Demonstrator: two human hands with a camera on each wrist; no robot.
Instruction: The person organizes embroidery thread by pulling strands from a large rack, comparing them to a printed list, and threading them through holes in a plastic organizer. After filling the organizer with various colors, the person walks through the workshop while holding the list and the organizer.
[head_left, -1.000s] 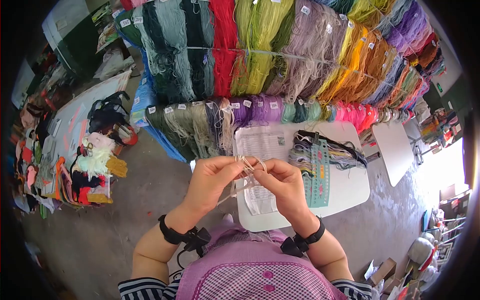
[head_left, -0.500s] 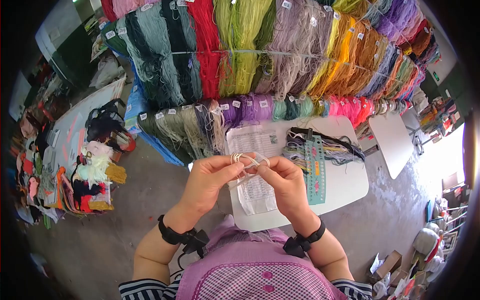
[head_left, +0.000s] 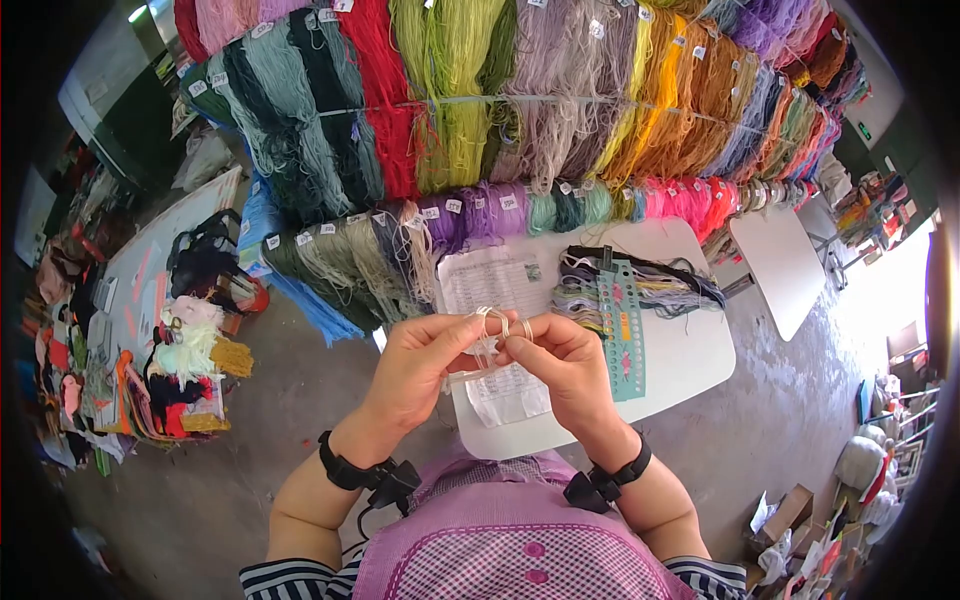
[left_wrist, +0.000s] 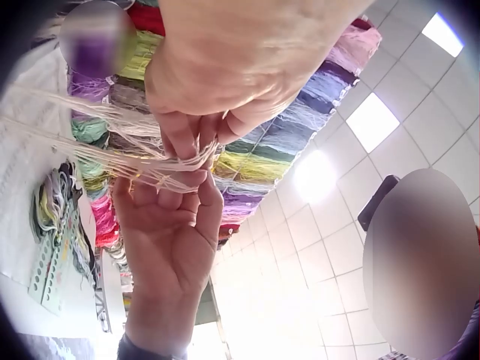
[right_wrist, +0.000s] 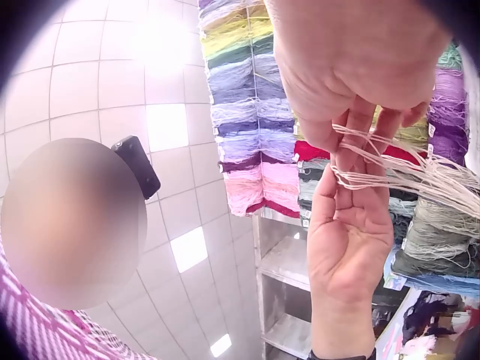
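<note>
A bundle of cream thread point(head_left: 484, 351) is strung between two hands in front of the chest. My left hand point(head_left: 408, 362) pinches it between thumb and fingers, with strands looped over the fingertips. Close beside it, my right hand point(head_left: 568, 366) pinches another part, a loop lying round its fingers. In the left wrist view the strands of cream thread point(left_wrist: 97, 155) trail away to the left from both sets of fingertips. The right wrist view has the thread point(right_wrist: 424, 178) fanning out to the right, past the left hand's palm point(right_wrist: 349, 251).
Below the hands stands a white table point(head_left: 680, 345), bearing a printed sheet point(head_left: 490, 285), a green punched card point(head_left: 628, 345) and dark mixed threads point(head_left: 680, 285). Behind it hangs a rack of coloured skeins point(head_left: 450, 100). A cluttered table point(head_left: 120, 290) is at left, a second white table point(head_left: 780, 275) at right.
The head view has shifted, so the rack and table sit further left. The hands stay close together while the thread loops between their fingertips have changed shape.
</note>
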